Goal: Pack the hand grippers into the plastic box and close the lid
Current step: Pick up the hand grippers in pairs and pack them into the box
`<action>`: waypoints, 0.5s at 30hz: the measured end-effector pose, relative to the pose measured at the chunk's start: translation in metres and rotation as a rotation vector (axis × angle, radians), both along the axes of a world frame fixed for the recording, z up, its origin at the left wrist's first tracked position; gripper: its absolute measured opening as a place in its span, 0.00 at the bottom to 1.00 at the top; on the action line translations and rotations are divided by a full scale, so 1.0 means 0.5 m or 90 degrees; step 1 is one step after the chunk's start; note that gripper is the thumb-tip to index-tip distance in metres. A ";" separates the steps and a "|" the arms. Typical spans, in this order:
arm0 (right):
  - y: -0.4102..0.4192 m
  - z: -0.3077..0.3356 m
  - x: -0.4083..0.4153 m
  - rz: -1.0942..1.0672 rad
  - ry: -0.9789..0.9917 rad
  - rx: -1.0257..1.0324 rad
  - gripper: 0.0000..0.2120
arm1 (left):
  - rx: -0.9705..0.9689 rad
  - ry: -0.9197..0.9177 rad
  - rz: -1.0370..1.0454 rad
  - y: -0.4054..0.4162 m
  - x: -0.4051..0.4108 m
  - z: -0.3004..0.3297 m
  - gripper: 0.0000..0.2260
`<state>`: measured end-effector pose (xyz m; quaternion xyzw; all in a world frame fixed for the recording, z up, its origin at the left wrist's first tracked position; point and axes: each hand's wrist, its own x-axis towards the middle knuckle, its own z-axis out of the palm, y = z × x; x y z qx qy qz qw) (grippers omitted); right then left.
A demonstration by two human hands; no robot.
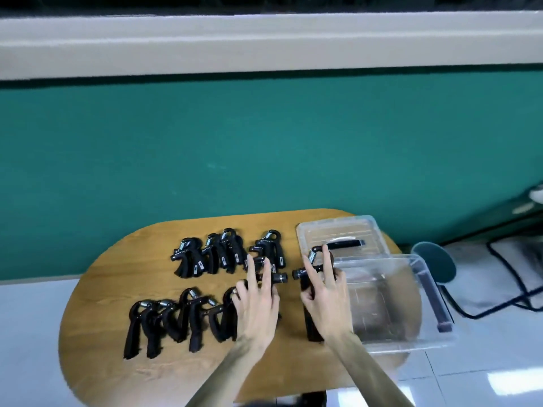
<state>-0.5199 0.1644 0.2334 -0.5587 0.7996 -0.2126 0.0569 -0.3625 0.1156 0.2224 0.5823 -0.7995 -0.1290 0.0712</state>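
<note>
Both hands mid-frame: left hand (pixel 258 301) and right hand (pixel 326 298) each hold a hand gripper, handles partly hidden; clear plastic box (pixel 426 333) blurred at right.

Single head-worn camera, wide-angle, looks forward and down, close over the table's (pixel 117 362) near edge.

Black hand grippers (pixel 205 292) with silver springs, clear plastic box (pixel 390 304), wood-grain brown tabletop (pixel 117 374), teal wall (pixel 235 142).
</note>
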 end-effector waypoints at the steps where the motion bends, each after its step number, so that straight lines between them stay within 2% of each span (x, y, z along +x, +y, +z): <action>1: 0.012 -0.001 -0.025 -0.002 0.000 0.000 0.38 | -0.005 0.010 -0.001 0.010 -0.026 0.002 0.30; 8: 0.107 -0.034 -0.199 -0.033 -0.025 0.032 0.39 | 0.028 0.026 -0.031 0.083 -0.220 -0.004 0.34; 15: 0.185 -0.101 -0.347 -0.054 -0.088 0.073 0.39 | 0.080 0.000 -0.063 0.137 -0.375 -0.064 0.36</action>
